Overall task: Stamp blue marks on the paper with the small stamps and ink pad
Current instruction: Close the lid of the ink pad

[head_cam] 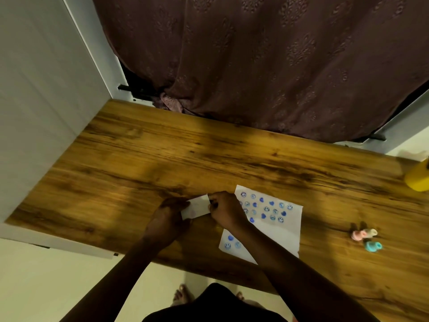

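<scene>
Both grips on one small white box (197,206) over the surface (139,159); whether it touches the wood, cannot tell; left grip (170,213) curled round its left end; right grip (224,209) pinching its right end, a dark edge showing at my fingertips. Paper (282,231) lies flat just right of the right grip, my right forearm crossing its near-left part; blue faces and hearts on its far half, three more by the near-left corner. Stamps (365,237), pink, white and teal, clustered well right of the paper; yellow thing (417,177) far right; curtain (255,54) beyond the surface.
</scene>
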Demonstrator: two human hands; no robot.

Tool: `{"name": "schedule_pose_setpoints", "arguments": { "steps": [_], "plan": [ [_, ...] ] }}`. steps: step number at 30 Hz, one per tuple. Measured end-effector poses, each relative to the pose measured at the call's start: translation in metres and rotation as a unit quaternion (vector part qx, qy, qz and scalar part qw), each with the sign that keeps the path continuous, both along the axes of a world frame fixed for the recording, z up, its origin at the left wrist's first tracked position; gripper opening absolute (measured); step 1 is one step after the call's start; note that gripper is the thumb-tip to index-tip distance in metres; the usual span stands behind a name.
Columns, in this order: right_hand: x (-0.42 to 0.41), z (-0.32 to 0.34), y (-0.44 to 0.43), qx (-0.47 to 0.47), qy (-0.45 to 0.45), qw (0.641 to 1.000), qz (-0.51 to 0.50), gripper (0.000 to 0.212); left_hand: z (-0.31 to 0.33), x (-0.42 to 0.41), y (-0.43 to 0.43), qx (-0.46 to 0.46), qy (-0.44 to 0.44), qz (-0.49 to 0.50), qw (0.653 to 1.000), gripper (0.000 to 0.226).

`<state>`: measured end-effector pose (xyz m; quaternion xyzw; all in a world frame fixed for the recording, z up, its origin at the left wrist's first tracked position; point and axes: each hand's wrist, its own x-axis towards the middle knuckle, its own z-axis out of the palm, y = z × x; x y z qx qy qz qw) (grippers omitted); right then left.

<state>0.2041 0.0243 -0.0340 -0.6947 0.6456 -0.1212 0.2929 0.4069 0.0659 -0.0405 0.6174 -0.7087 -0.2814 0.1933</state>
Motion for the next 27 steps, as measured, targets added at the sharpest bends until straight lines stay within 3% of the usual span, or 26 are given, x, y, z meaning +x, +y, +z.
{"name": "schedule_pose_setpoints", "arguments": {
  "steps": [9,20,24,27],
  "plan": [
    [0.003,-0.003,0.001,-0.011,0.015,1.000,0.000,0.021,0.004,-0.002,-0.004,-0.002,0.009,-0.002,1.000,0.052],
    [-0.003,0.001,0.005,0.019,-0.067,0.997,-0.027,0.026,-0.001,-0.001,-0.003,-0.011,0.007,-0.020,1.000,0.073],
    [-0.008,0.006,0.004,0.066,-0.150,0.984,-0.076,0.029,-0.005,0.000,0.001,-0.020,0.006,-0.011,1.000,0.077],
    [-0.017,0.013,0.005,0.155,-0.289,0.932,-0.154,0.036,-0.001,0.000,-0.001,-0.037,0.001,-0.008,0.999,0.077]
  ]
}}
